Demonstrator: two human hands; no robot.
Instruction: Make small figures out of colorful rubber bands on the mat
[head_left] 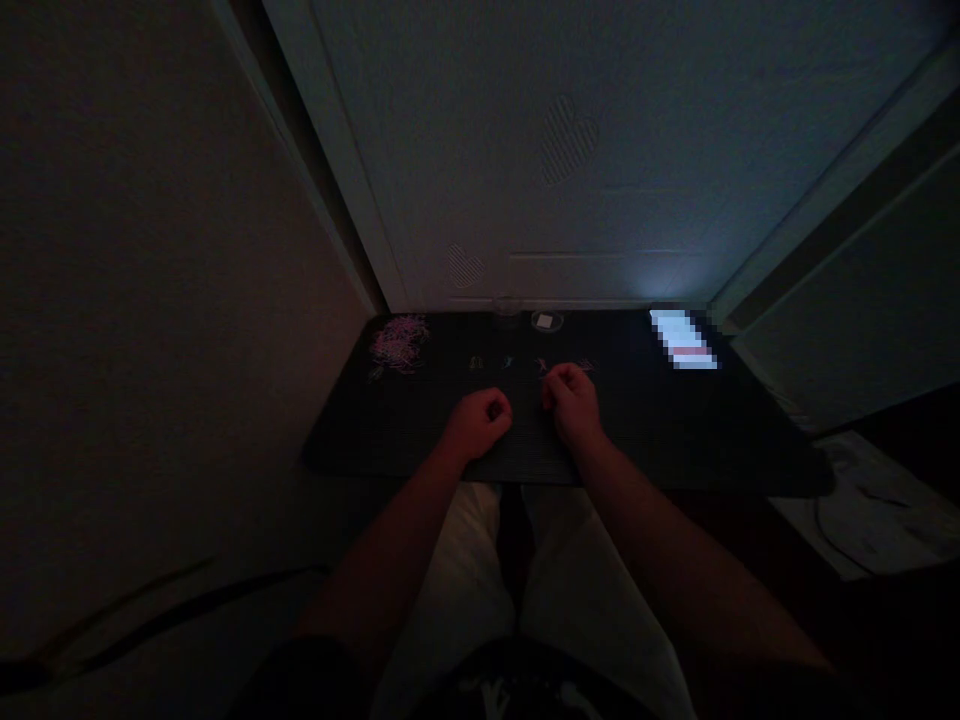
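Note:
In dim light, my left hand (480, 418) rests near the front of the dark table (697, 430), its fingers curled into a loose ring. Whatever it may hold is hidden or too small to name. My right hand (573, 398) is closed with the fingertips pinched, just in front of a little pink cluster (541, 366); its contents do not show. Another small pinkish cluster (585, 366) lies beyond its knuckles. Farther left in the same row are a bluish cluster (508, 362) and a pale one (476, 363). A larger heap of thin pink and purple strands (400, 343) sits at the back left.
A clear round container (507, 310) stands along the table's back edge. Beside it is a small clear dish (557, 321) with a white square (544, 321) in it. At the right lies a bright-screened phone (681, 340). A pale door panel (540, 220) rises right behind the table.

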